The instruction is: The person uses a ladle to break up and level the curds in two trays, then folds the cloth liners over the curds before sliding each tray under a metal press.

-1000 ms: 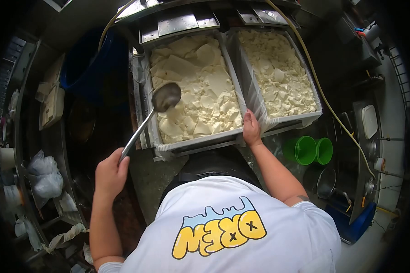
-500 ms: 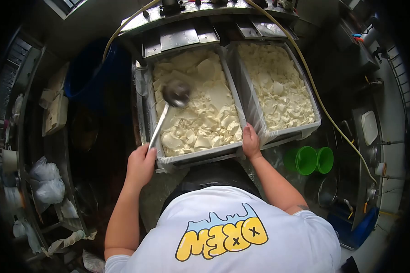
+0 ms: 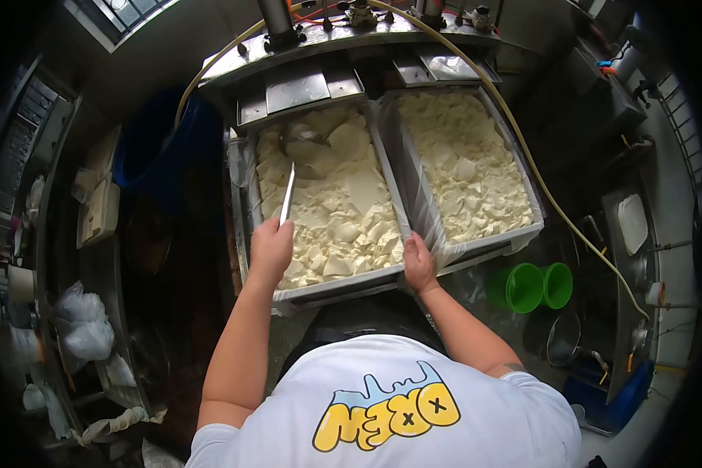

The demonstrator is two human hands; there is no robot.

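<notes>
Steel bench (image 3: 300, 84): left tray (image 3: 337, 283), right tray (image 3: 498, 241) side by side, curd-filled.

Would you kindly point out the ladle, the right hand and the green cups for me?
ladle (image 3: 288, 191), head view, on the middle of its handle.
right hand (image 3: 418, 264), head view, on the back of the hand.
green cups (image 3: 525, 287), head view, inside the left cup.

A cramped, wet workshop, dim at the edges.
A grey steel machine frame (image 3: 351, 35) gleams at the top under overhead light, and a long yellowish hose (image 3: 540, 187) trails from it down the right side. A big blue barrel (image 3: 152, 148) stands left, near a dark rack (image 3: 51, 234) bearing filled clear plastic bags (image 3: 82, 327). On the wet concrete floor (image 3: 476, 285) to the right sit two bright green plastic buckets (image 3: 525, 287), a round metal pot (image 3: 563, 339) and a blue crate (image 3: 600, 390).
</notes>
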